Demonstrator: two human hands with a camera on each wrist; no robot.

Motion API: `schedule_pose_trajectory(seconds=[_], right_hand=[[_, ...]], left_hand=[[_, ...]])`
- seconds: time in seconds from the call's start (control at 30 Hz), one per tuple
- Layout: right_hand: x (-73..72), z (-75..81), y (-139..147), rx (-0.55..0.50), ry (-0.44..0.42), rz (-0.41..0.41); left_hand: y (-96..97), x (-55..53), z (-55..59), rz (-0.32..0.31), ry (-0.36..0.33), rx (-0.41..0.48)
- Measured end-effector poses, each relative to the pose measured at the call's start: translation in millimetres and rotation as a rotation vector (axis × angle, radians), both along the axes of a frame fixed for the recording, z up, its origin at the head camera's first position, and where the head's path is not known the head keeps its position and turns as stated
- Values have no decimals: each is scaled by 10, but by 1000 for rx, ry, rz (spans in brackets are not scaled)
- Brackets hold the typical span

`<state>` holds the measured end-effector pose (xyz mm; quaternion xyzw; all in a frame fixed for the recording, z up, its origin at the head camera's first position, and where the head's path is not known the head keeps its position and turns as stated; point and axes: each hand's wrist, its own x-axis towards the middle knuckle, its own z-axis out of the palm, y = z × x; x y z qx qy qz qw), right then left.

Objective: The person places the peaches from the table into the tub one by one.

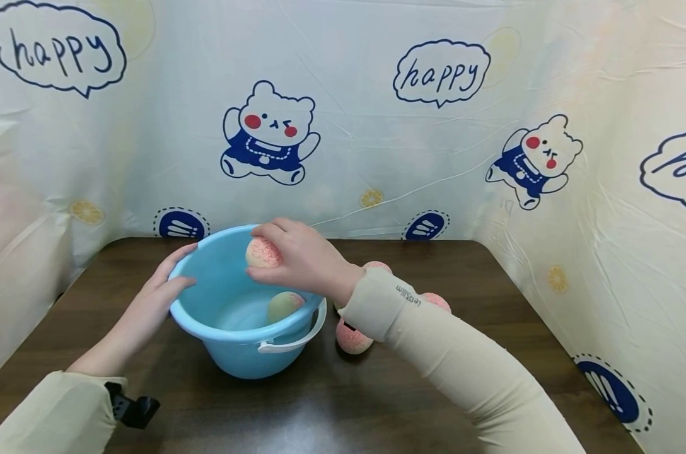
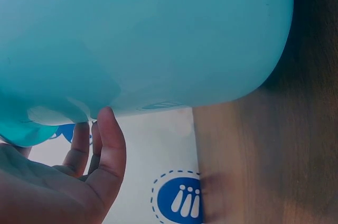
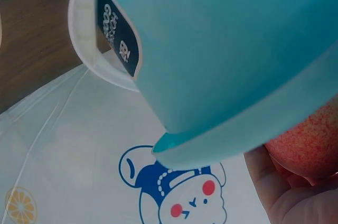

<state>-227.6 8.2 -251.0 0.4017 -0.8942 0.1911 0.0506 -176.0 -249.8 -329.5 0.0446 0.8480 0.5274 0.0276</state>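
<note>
My right hand (image 1: 306,255) holds a pink-speckled peach (image 1: 263,253) over the light blue bucket (image 1: 252,356). From the right wrist view, the same peach (image 3: 311,142) shows beyond the bucket's rim, cupped by the fingers. On the bucket's left side, my left hand (image 1: 158,296) grips the rim, thumb on the inner side and fingers outside. The left wrist view has those fingers (image 2: 111,145) against the blue wall. Inside the bucket lies a greenish peach (image 1: 285,306) with a pink blush, near the right wall.
Right of the bucket, several peaches sit on the dark wooden table (image 1: 473,290), including a pink one (image 1: 353,337) and another (image 1: 436,301) partly behind my right sleeve. The bucket's white handle (image 1: 292,345) hangs at its front right. Printed sheeting (image 1: 348,151) encloses the table's back and sides.
</note>
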Motion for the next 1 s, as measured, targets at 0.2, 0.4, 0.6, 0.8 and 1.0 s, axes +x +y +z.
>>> schedule_pose_trajectory(seconds=[0.2, 0.4, 0.6, 0.8, 1.0], right_hand=[[-11, -4, -78, 12, -32, -1], [8, -11, -116, 23, -42, 3], [42, -51, -82, 41, -69, -6], [48, -83, -60, 52, -40, -3], [48, -109, -82, 65, -19, 5]], left_hand=[[-24, 9, 21, 3, 7, -9], [-25, 19, 23, 11, 7, -11], [4, 15, -2, 6, 1, -9], [14, 6, 1, 0, 6, -10], [24, 13, -4, 13, 0, -18]])
